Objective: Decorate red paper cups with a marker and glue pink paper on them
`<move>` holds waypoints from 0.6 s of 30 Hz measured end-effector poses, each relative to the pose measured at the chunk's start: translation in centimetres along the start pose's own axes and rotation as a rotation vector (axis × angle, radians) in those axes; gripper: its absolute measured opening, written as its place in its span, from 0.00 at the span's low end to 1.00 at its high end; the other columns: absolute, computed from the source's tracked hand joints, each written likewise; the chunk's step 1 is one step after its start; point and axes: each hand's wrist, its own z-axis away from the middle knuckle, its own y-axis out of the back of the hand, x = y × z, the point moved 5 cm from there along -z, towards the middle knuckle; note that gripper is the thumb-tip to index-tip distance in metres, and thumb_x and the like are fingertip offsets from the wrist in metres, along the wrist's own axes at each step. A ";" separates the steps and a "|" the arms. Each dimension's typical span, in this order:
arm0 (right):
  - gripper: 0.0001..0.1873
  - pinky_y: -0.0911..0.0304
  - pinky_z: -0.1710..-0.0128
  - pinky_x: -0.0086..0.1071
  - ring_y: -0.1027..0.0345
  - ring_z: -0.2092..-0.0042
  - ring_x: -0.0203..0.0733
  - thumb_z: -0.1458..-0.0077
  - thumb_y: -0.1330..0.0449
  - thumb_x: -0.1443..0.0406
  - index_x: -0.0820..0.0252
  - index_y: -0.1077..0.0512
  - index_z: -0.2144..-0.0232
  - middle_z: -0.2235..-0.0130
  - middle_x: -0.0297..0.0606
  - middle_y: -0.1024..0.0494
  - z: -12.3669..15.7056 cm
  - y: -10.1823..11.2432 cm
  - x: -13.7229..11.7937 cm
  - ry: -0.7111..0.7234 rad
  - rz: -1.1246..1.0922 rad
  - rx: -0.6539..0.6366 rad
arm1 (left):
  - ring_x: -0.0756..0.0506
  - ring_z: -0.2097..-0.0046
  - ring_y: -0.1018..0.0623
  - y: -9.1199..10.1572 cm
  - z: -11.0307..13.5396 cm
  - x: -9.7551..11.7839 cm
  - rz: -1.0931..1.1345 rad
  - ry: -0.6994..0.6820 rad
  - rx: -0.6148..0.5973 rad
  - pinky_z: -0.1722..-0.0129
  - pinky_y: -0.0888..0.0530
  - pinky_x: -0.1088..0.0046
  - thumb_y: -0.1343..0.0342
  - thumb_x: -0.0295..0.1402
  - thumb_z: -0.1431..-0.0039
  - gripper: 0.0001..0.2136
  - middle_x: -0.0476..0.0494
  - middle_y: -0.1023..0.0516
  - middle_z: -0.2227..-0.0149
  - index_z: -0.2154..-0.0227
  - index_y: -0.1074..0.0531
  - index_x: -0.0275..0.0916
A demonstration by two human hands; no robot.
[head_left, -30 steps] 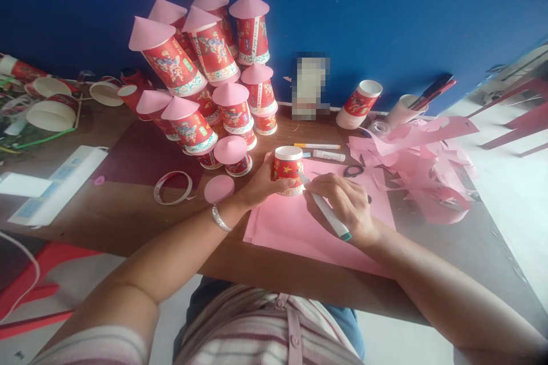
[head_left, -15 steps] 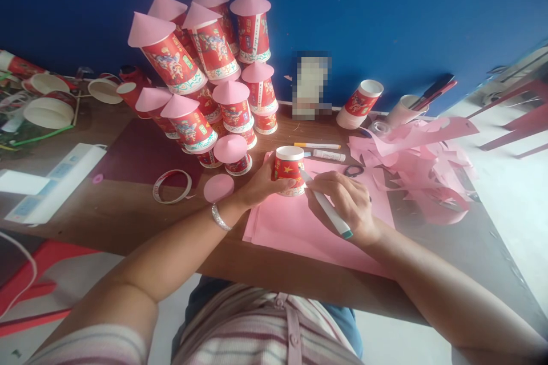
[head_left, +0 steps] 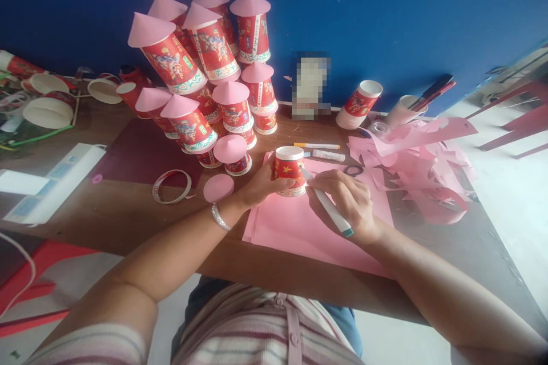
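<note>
A red paper cup (head_left: 289, 170) with a yellow star and a white rim stands on the far part of some pink paper sheets (head_left: 295, 228). My left hand (head_left: 265, 184) is closed around the cup's left side, thumb across its front. In my right hand (head_left: 347, 197) is a white marker (head_left: 327, 205) with a green end, gripped like a pen. Its tip meets the right side of the cup, or comes very close to it. A yellow-and-white marker (head_left: 317, 146) and a white capped marker (head_left: 329, 155) lie behind the cup.
Several red cups with pink paper cones (head_left: 190, 128) are stacked at the back left. A tape roll (head_left: 172, 186) and a pink disc (head_left: 218, 189) lie left of my hand. Pink paper scraps (head_left: 428, 165), scissors (head_left: 353, 170) and a pen cup (head_left: 406, 111) are on the right. A power strip (head_left: 55, 185) is far left.
Almost nothing differs. The marker's tip has shifted very slightly at the cup's right side; the cup and my left hand stay in place.
</note>
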 end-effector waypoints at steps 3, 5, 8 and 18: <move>0.12 0.31 0.72 0.30 0.25 0.70 0.38 0.36 0.38 0.76 0.56 0.30 0.54 0.67 0.35 0.20 0.0 0.1 0.2 0.001 0.008 0.014 | 0.39 0.47 0.19 0.0 0.1 0.0 0.009 0.009 -0.001 0.47 0.22 0.60 0.26 0.42 0.44 0.28 0.39 0.20 0.49 0.45 0.28 0.40; 0.12 0.30 0.72 0.30 0.25 0.70 0.38 0.36 0.38 0.76 0.56 0.30 0.54 0.67 0.35 0.20 0.0 0.1 0.2 0.003 0.008 0.027 | 0.40 0.48 0.19 0.0 0.1 -0.1 0.026 0.008 -0.011 0.49 0.22 0.61 0.25 0.42 0.44 0.28 0.40 0.20 0.50 0.45 0.28 0.40; 0.12 0.29 0.72 0.30 0.25 0.70 0.38 0.35 0.39 0.75 0.55 0.29 0.54 0.67 0.34 0.20 0.0 0.0 0.3 -0.005 0.014 0.027 | 0.41 0.50 0.19 0.1 0.1 -0.2 0.037 0.009 -0.009 0.51 0.22 0.62 0.25 0.41 0.45 0.28 0.42 0.20 0.52 0.46 0.28 0.41; 0.14 0.28 0.72 0.30 0.23 0.69 0.39 0.35 0.38 0.74 0.55 0.27 0.51 0.66 0.34 0.19 0.0 0.1 0.5 -0.026 -0.001 0.001 | 0.40 0.50 0.18 -0.1 0.1 -0.1 0.046 -0.002 -0.027 0.52 0.22 0.63 0.25 0.39 0.44 0.26 0.41 0.18 0.50 0.46 0.28 0.41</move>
